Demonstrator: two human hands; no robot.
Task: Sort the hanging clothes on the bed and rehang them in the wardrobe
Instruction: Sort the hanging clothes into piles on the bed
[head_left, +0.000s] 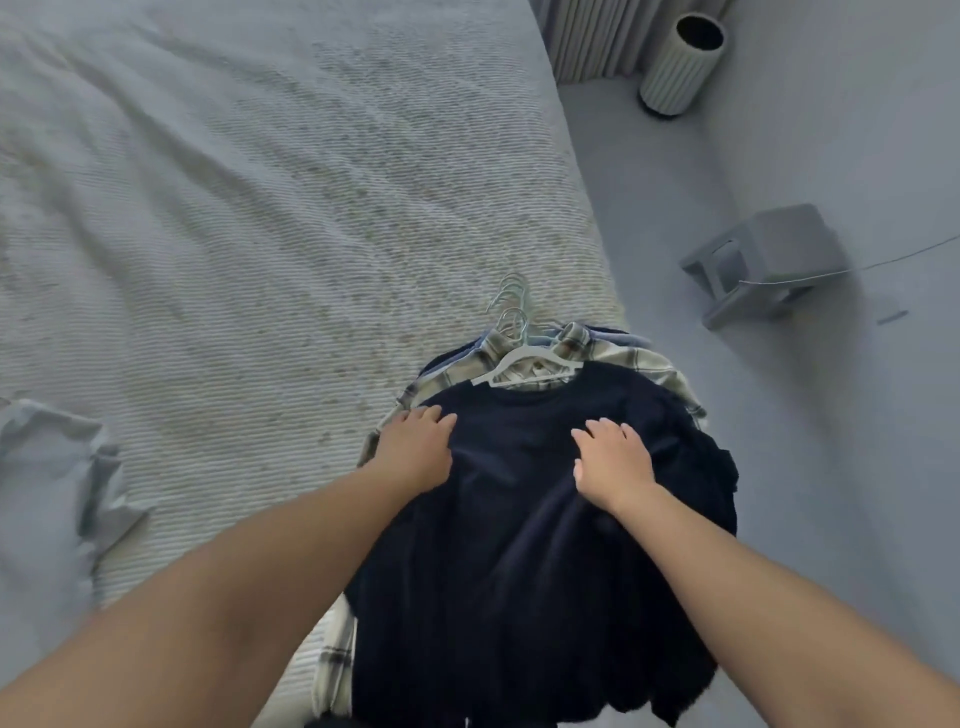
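**Both hands flat on a stack of hung clothes at the bed's corner**

Bare forearms reach in from the bottom of the head view, the nearest things to the camera. Each ends in a hand laid on a dark navy knitted top (524, 519) that lies uppermost on a pile of garments at the right-hand corner of the bed (260, 208), which is covered in a pale ribbed bedspread. The left hand (415, 449) rests at the top's left shoulder, fingers relaxed and spread, its fingertips over the edge where a cream-and-grey checked shirt (571, 345) shows from beneath. The right hand (613, 460) lies palm-down on the chest of the navy top, fingers straight, grasping nothing.

A white plastic hanger (524, 366) sits in the navy top's neck, and a cluster of silvery metal hooks (511, 306) fans out beyond the collars onto the bedspread. A blue garment edge peeks out behind the checked collar.

On the floor to the right stand a small grey plastic stool (769, 260) and, farther off, a ribbed cream cylindrical bin (680, 65). Crumpled pale cloth (62, 457) lies at the left edge.
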